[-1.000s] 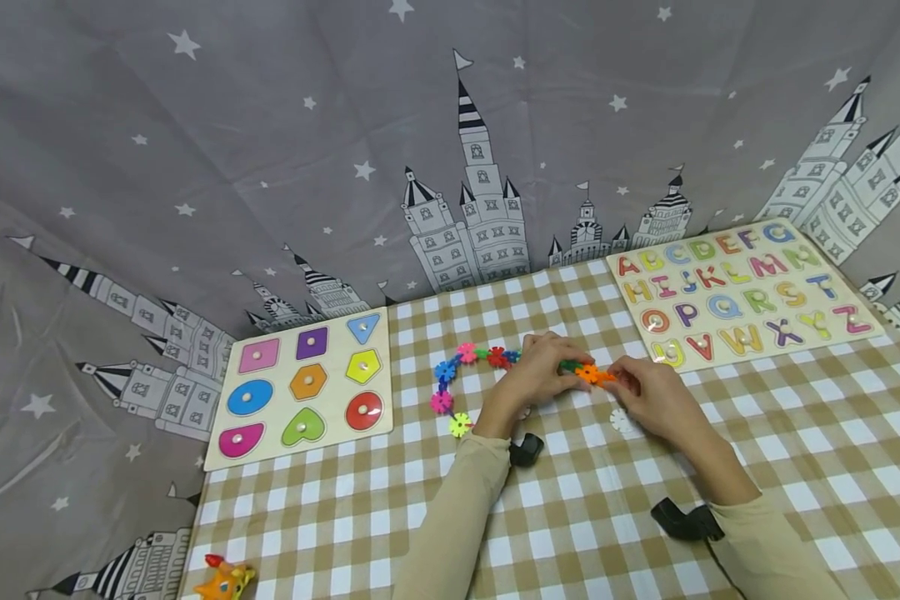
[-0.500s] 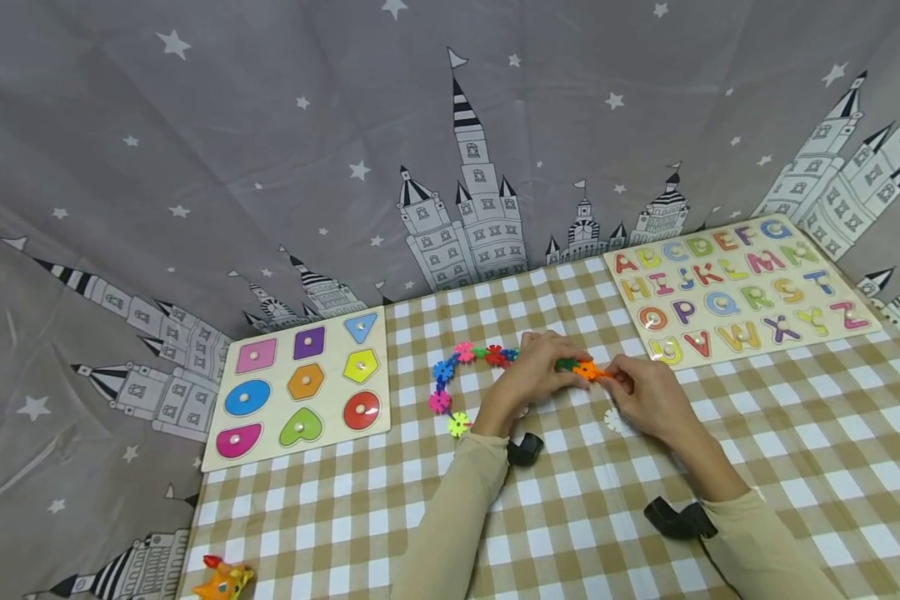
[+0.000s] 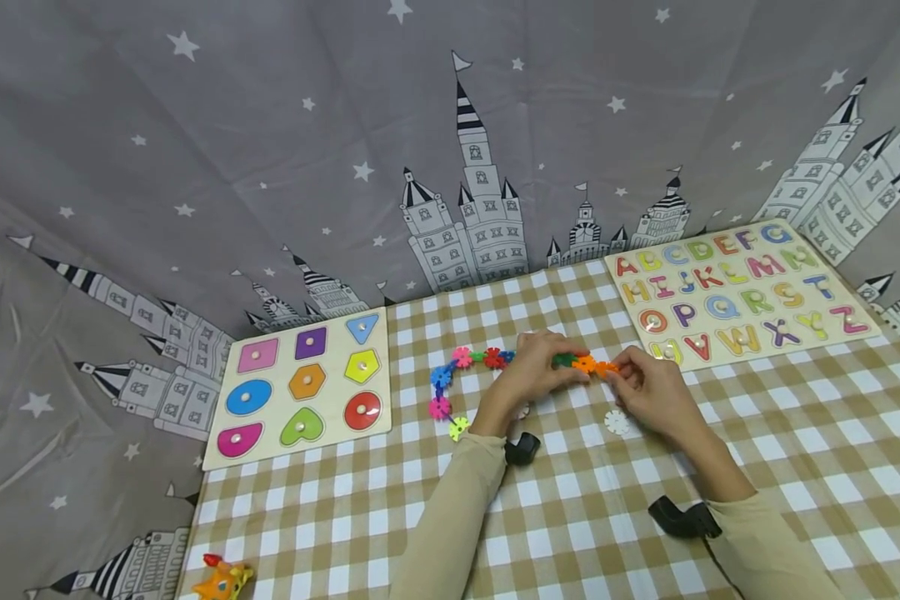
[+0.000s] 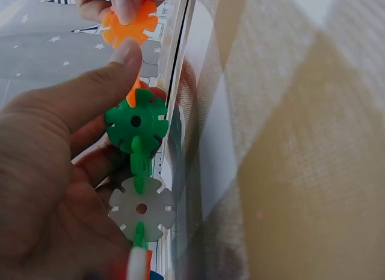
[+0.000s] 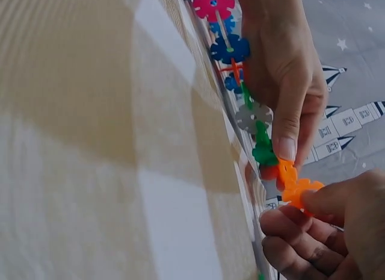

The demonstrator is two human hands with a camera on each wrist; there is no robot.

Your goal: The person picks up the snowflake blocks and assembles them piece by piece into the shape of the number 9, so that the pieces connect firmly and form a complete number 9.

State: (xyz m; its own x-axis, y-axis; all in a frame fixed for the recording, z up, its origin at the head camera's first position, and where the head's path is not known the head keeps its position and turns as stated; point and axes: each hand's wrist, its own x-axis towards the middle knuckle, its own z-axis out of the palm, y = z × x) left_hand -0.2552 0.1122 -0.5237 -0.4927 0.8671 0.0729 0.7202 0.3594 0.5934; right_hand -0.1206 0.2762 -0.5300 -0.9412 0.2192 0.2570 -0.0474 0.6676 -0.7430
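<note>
A curved chain of slotted snowflake-shaped plastic discs (image 3: 462, 357) lies on the checked cloth, running from a yellow disc (image 3: 458, 428) round to orange ones. My left hand (image 3: 528, 371) grips the chain near its right end, thumb and fingers around a green disc (image 4: 123, 120) and an orange disc seen edge-on. Between the right thumb and fingers, my right hand (image 3: 656, 396) pinches the end orange disc (image 4: 129, 28), which meets the other orange piece (image 5: 287, 170). A translucent disc (image 4: 142, 209) sits farther back in the chain. The left hand hides part of the chain in the head view.
A loose white disc (image 3: 617, 422) lies below the right hand. Shape puzzle board (image 3: 221, 425) stands left, alphabet puzzle board (image 3: 690, 360) at back right. An orange toy figure (image 3: 223, 581) is at front left. A grey castle-print curtain (image 3: 270, 167) borders the table.
The end orange disc in my right fingers now shows more of its face, where it looked thin before. Both hands stay in nearly the same place; the head view shifts slightly.
</note>
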